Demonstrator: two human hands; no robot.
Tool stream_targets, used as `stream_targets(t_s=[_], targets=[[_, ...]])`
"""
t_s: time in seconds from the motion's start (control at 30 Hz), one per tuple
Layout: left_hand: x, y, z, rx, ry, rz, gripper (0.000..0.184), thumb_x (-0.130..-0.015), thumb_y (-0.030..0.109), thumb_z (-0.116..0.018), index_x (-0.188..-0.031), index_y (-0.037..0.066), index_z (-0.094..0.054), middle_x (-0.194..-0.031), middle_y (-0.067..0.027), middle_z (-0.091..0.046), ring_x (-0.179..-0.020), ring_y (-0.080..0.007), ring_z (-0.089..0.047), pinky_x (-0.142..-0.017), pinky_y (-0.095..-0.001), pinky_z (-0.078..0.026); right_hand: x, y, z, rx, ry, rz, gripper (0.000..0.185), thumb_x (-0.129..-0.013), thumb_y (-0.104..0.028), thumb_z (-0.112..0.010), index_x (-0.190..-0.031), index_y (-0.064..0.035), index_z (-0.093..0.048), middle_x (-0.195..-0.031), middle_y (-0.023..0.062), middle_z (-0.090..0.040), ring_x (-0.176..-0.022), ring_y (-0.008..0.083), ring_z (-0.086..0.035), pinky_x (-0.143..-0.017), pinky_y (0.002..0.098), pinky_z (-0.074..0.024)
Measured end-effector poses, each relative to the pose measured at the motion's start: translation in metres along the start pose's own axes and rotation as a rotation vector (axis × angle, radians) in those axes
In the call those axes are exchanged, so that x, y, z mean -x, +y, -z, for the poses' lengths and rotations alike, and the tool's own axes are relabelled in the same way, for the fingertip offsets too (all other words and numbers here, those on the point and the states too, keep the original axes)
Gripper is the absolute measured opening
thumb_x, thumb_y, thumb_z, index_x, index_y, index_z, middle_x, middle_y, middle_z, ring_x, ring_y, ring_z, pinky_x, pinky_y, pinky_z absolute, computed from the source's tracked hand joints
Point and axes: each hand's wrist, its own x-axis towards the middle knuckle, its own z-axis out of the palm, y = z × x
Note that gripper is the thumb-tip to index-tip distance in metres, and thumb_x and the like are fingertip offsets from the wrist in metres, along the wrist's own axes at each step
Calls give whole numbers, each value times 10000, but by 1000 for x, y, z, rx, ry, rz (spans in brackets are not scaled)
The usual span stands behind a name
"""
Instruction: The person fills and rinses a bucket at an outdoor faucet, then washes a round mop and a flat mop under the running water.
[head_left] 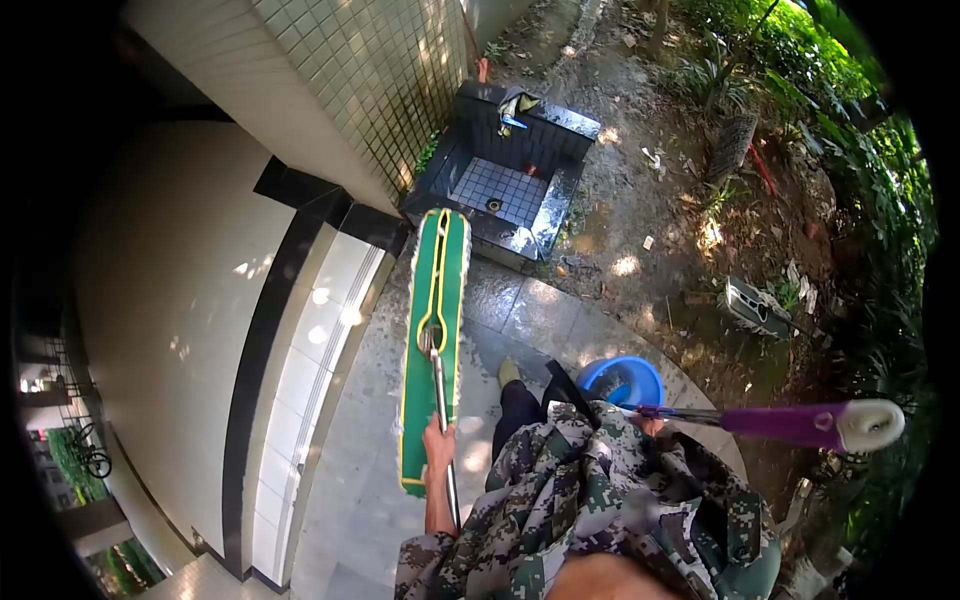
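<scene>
My left hand (438, 445) is closed around the metal handle of a flat mop (450, 290). The mop's long head shows a green top with yellow trim and a pale fringe, and reaches close to the front of a tiled basin (500, 190). My right hand (650, 426), partly hidden by the camouflage sleeve, is closed on a metal pole with a purple grip (780, 425) and a white end, pointing right. What is at the pole's other end is hidden. Just beyond this hand stands a blue bucket (640, 372) with something blue inside.
A tap (512, 121) with a cloth on it sits at the basin's back wall. To the left run a tiled pillar (370, 80) and a white-tiled ledge (310, 350). Muddy ground with plants lies right, with a grey object (755, 306) on it. The paving (350, 430) looks wet in places.
</scene>
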Motion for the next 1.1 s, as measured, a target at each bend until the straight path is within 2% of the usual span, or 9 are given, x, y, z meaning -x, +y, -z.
stream_targets(t_s=[0.07,0.17,0.2,0.23,0.33,0.43,0.5,0.7,1.1], targets=[[-77,36,-19,55,115,-197,394,-753,50,-584,-1121,-75,-527,-924,-277,-616,-879,-360,-626,-759,-402,-469,-52,-54,-46,1461,-166,564,150,-679,-207,-667,-687,-130,-539,-640,38,-534,-662,228,-539,-591,367,-407],[-233,137,48,58,337,-470,291,-756,25,-581,-1036,-46,-552,-838,-243,-623,-807,-358,-633,-707,-409,-469,-158,-47,-206,1294,-111,401,209,-596,-202,-721,-734,-134,-580,-706,34,-571,-739,218,-554,-600,360,-408],[-235,128,39,76,215,-359,296,-756,23,-580,-1043,-43,-555,-831,-228,-626,-787,-342,-634,-695,-398,-472,-123,-65,-198,1663,-193,682,213,-616,-151,-721,-791,-123,-602,-795,51,-586,-786,225,-556,-637,369,-430],[-217,102,14,97,70,-210,301,-756,20,-578,-1050,-40,-558,-825,-212,-629,-768,-325,-634,-684,-386,-475,-73,-90,-168,1300,-205,393,221,-621,-79,-718,-812,-101,-608,-858,76,-590,-788,242,-564,-672,363,-452],[-283,96,-10,161,83,-89,286,-754,14,-574,-1036,-31,-564,-795,-193,-626,-734,-296,-631,-657,-379,-473,-69,-104,-207,859,-82,50,285,-647,-64,-747,-872,-65,-572,-885,92,-598,-785,249,-574,-714,336,-484],[-334,93,-19,137,19,4,267,-756,7,-563,-1021,-23,-567,-791,-190,-624,-719,-285,-626,-657,-373,-472,-97,-81,-179,831,-18,-369,210,-796,-131,-641,-970,-36,-574,-911,88,-596,-865,223,-568,-805,331,-449],[-366,100,-24,56,67,-128,283,-761,10,-551,-1042,-25,-560,-815,-211,-628,-773,-332,-634,-690,-394,-477,-98,-74,-189,131,273,-518,143,-778,-125,-618,-877,-38,-562,-830,93,-583,-815,239,-572,-774,347,-451],[-428,32,-62,-225,-11,14,276,-767,27,-521,-1031,-48,-494,-911,-287,-600,-933,-452,-565,-765,-484,-459,-111,-66,-230,-508,657,-411,142,-725,-104,-547,-598,-44,-526,-586,107,-544,-664,289,-582,-682,394,-458],[-494,-102,-124,-358,-107,367,294,-679,72,-531,-968,46,-581,-899,-221,-627,-855,-389,-608,-759,-454,-471,-120,-55,-323,-204,765,-401,79,-691,-80,-590,-736,-15,-581,-701,113,-591,-734,288,-589,-767,374,-456]])
